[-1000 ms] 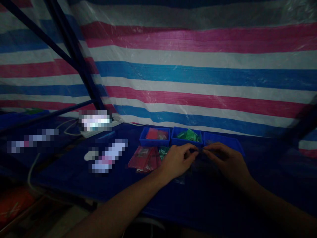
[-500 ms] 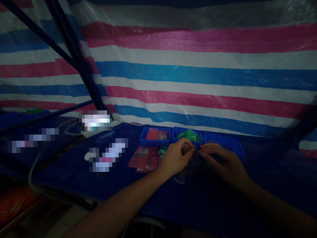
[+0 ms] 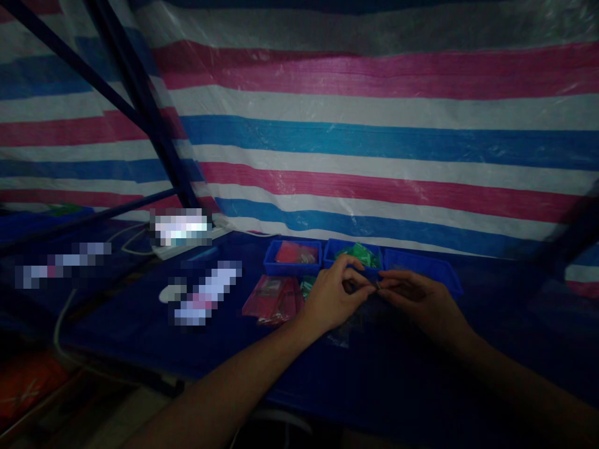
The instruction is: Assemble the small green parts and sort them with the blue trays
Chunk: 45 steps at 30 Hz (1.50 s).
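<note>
My left hand (image 3: 337, 290) is closed in a pinch, thumb and fingers curled near the front of the middle blue bin. Facing it, my right hand (image 3: 414, 296) also pinches, and the fingertips of both hands nearly meet. Something tiny and dark shows between them, too small and dim to name. Left of my left hand lie several red plastic packets (image 3: 274, 299). A green packet (image 3: 307, 287) is partly covered by that hand. Below the hands, a clear plastic bag (image 3: 339, 337) lies on the dark blue table (image 3: 224, 349).
Three blue bins stand in a row: one with red packets (image 3: 294, 253), one with green packets (image 3: 360, 254), and a right bin (image 3: 435, 272) partly behind my right hand. A white power strip (image 3: 191, 244), cables and a white round object (image 3: 172, 294) lie left. Striped sheeting (image 3: 374, 143) hangs behind.
My right hand's fingers have closed from a more stretched pose into a tighter pinch. My left thumb and fingertips have shifted slightly right, toward the right hand. The packets and bins have not moved.
</note>
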Each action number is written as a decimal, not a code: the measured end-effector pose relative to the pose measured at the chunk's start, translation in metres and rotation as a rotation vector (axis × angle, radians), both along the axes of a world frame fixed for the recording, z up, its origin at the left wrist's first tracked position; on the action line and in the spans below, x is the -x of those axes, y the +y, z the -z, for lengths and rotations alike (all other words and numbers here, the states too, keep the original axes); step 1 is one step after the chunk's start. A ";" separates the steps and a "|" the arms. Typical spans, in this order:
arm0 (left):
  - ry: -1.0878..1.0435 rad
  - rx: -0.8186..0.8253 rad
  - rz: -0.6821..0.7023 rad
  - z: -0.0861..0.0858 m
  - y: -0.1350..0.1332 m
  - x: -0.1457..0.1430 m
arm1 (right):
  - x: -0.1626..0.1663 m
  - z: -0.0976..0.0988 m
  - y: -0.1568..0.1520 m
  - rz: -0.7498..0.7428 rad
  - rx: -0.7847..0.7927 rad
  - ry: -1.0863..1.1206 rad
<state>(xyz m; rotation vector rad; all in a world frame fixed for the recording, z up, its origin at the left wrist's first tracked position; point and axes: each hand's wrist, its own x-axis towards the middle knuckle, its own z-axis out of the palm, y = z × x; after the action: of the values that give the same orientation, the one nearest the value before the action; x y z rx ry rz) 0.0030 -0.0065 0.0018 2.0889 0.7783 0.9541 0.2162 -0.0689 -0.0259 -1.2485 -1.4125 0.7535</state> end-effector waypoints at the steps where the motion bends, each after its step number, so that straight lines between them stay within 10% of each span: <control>1: -0.006 -0.023 -0.004 -0.001 0.000 0.000 | 0.001 -0.001 0.001 0.002 0.015 0.039; 12: 0.060 -0.299 0.140 -0.001 -0.003 0.001 | -0.005 0.003 0.002 0.030 -0.011 0.125; 45: -0.071 0.056 0.122 0.007 0.006 -0.001 | -0.003 -0.002 -0.004 -0.129 -0.302 -0.476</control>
<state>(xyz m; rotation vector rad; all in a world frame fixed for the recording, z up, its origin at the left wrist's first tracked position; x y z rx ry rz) 0.0042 -0.0006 -0.0054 2.0182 0.6272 0.9248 0.2190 -0.0734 -0.0242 -1.1471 -1.9276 0.3130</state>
